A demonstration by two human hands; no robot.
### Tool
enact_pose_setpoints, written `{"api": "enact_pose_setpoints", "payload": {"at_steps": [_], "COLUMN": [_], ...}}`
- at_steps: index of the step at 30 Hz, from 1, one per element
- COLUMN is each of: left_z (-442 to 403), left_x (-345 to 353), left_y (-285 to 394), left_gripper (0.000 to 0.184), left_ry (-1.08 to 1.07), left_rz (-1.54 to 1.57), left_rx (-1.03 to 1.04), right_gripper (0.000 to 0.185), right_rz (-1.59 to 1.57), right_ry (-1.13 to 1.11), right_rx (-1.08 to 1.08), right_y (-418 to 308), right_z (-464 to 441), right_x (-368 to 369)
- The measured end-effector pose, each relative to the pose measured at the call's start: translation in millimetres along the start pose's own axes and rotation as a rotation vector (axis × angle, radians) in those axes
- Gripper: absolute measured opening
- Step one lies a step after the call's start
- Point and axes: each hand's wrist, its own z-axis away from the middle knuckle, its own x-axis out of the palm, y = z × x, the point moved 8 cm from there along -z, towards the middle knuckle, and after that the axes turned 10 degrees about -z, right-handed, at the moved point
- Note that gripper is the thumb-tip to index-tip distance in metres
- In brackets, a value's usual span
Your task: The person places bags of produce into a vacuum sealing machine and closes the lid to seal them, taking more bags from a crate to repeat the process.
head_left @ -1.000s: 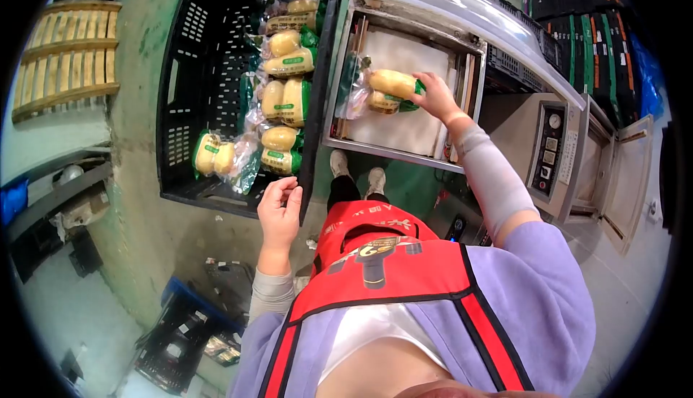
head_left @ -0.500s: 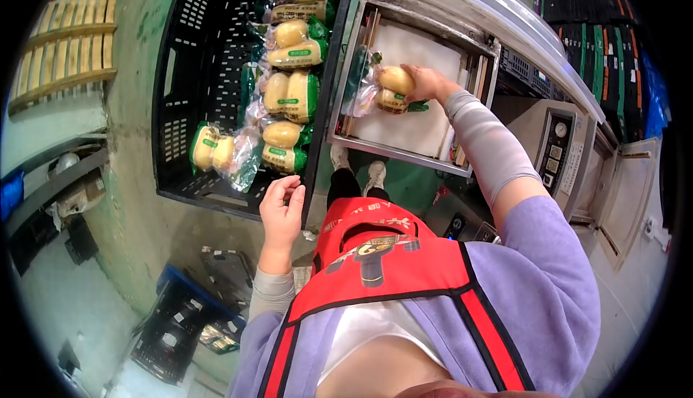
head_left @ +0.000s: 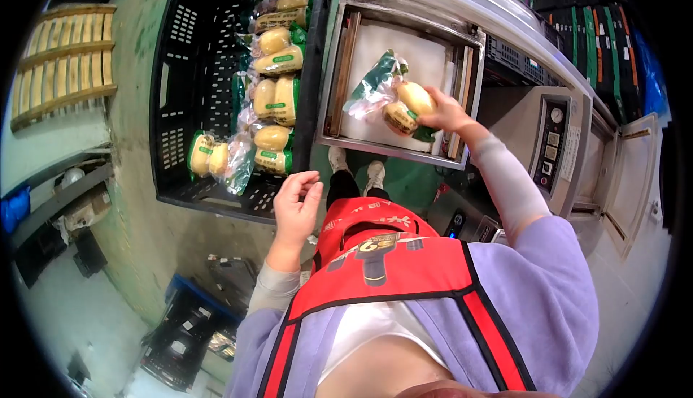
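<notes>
My right hand (head_left: 446,115) grips a clear printed bag of pale yellow, potato-like vegetables (head_left: 413,102) over the white bed (head_left: 440,62) of a metal-framed chamber machine. The bag's loose green-and-clear end (head_left: 372,87) points left toward the frame's wooden bar. My left hand (head_left: 297,203) hovers in front of the black crate's near corner, fingers loosely bent, thumb apart, nothing held. Inside the black crate (head_left: 209,203), several similar bags (head_left: 273,145) form a column along the right side. Another bag (head_left: 206,154) lies at the lower left, its clear end toward the column.
A clear curved lid (head_left: 505,19) stands raised behind the chamber. The machine's control panel (head_left: 554,138) with a gauge is at right. A slatted wooden pallet (head_left: 65,62) lies at far left, stacked dark crates (head_left: 588,44) at upper right, another black crate (head_left: 177,347) at lower left.
The bag in my right hand has turned and its loose end has swung away from the chamber's left edge, further onto the white bed. My left hand has shifted slightly right.
</notes>
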Motion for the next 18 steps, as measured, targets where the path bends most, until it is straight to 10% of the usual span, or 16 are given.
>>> {"api": "enact_pose_setpoints", "payload": {"at_steps": [4, 18], "left_z": [0.6, -0.2], "left_x": [60.8, 115.8], "left_y": [-12.0, 64.8], "left_gripper": [0.041, 0.036], "left_ry": [-0.17, -0.302], "left_rz": [0.448, 1.218], "left_rx": [-0.266, -0.306], "right_gripper": [0.077, 0.074], "right_rz": [-0.471, -0.252], "right_ry": [0.028, 0.25], "right_rx": [-0.151, -0.293], "right_y": [-32.6, -91.8], "right_z": [82.5, 202.6], "right_x": [-0.9, -19.2]}}
